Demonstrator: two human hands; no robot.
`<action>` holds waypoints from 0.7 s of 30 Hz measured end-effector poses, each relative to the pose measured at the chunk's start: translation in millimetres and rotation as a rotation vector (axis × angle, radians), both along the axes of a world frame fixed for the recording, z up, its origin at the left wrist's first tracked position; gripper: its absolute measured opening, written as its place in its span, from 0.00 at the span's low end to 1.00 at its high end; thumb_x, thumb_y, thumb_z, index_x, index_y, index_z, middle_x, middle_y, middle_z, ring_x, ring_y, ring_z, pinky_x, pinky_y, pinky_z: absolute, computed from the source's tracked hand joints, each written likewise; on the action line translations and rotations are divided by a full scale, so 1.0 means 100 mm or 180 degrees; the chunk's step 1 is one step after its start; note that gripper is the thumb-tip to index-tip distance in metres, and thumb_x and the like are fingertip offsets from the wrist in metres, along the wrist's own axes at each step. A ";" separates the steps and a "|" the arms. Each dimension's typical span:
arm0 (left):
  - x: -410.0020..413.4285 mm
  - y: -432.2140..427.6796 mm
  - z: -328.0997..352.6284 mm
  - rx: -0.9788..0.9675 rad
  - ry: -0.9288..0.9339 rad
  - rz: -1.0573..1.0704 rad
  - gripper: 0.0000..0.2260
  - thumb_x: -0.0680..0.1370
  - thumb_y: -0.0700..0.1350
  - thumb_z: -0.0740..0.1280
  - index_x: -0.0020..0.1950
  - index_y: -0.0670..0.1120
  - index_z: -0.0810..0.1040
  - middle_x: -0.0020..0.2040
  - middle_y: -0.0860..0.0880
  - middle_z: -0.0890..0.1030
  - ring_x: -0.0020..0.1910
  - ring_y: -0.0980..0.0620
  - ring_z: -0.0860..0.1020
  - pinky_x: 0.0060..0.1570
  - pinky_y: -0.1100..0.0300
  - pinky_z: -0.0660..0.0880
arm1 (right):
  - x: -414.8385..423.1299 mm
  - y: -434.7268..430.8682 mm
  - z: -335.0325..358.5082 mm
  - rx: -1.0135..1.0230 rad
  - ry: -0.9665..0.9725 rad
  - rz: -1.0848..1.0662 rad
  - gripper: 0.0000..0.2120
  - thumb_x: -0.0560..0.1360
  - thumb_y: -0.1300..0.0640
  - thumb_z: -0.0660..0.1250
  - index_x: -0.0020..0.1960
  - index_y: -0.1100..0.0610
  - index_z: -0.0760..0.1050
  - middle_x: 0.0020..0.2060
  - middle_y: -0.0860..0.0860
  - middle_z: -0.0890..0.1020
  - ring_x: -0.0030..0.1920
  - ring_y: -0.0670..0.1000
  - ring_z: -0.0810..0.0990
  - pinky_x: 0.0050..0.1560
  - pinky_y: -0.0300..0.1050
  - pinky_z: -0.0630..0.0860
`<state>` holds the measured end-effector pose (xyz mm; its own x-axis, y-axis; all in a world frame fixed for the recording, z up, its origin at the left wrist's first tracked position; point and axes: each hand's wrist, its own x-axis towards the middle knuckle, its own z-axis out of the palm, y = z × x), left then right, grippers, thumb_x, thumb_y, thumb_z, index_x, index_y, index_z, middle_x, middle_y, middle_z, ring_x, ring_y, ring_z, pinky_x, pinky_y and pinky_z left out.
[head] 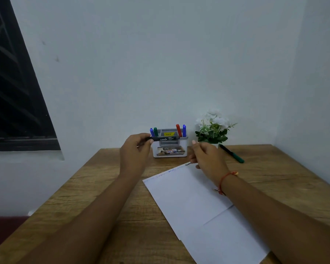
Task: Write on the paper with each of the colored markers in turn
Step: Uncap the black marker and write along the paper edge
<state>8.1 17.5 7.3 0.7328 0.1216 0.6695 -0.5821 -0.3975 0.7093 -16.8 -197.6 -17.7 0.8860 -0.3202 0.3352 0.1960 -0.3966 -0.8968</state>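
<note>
Fingers of the left hand (136,149) grip a black marker (163,138) level before the organizer (170,147) at twelve o'clock; right hand (206,155), loosely curled and holding nothing visible, hovers over the paper (194,202) at five o'clock.

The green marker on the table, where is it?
In the head view, the green marker lies on the table's far right side, beside the flower pot.

The table (107,189) is matt wood-grain, knotty and streaked. On it lies smooth white paper (202,204). Behind the paper, the organizer (170,149) looks like glossy plastic, as does the black marker (163,138) before it; the flowers (213,124) seem artificial, perhaps cloth.
</note>
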 end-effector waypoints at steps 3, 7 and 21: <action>0.04 -0.03 0.00 0.0129 -0.0227 0.0165 0.09 0.77 0.40 0.70 0.57 0.47 0.82 0.49 0.54 0.79 0.46 0.62 0.78 0.48 0.72 0.74 | -0.04 0.02 -0.01 -0.0881 -0.0127 -0.0145 0.22 0.83 0.41 0.58 0.42 0.56 0.79 0.34 0.51 0.84 0.38 0.50 0.83 0.42 0.50 0.79; 0.12 -0.07 0.00 0.0167 -0.0208 0.0284 0.10 0.78 0.40 0.69 0.58 0.45 0.81 0.51 0.53 0.79 0.49 0.56 0.79 0.49 0.67 0.74 | -0.08 0.05 -0.03 -0.1529 -0.0228 -0.0113 0.18 0.82 0.41 0.60 0.47 0.53 0.79 0.32 0.49 0.81 0.34 0.48 0.79 0.37 0.47 0.75; 0.34 -0.39 0.14 0.0498 -0.0252 0.0239 0.03 0.78 0.40 0.68 0.51 0.45 0.77 0.45 0.49 0.80 0.44 0.54 0.78 0.45 0.63 0.76 | -0.12 0.04 0.00 -0.2400 -0.0370 -0.0149 0.18 0.83 0.41 0.58 0.57 0.52 0.80 0.46 0.50 0.86 0.47 0.53 0.83 0.40 0.49 0.78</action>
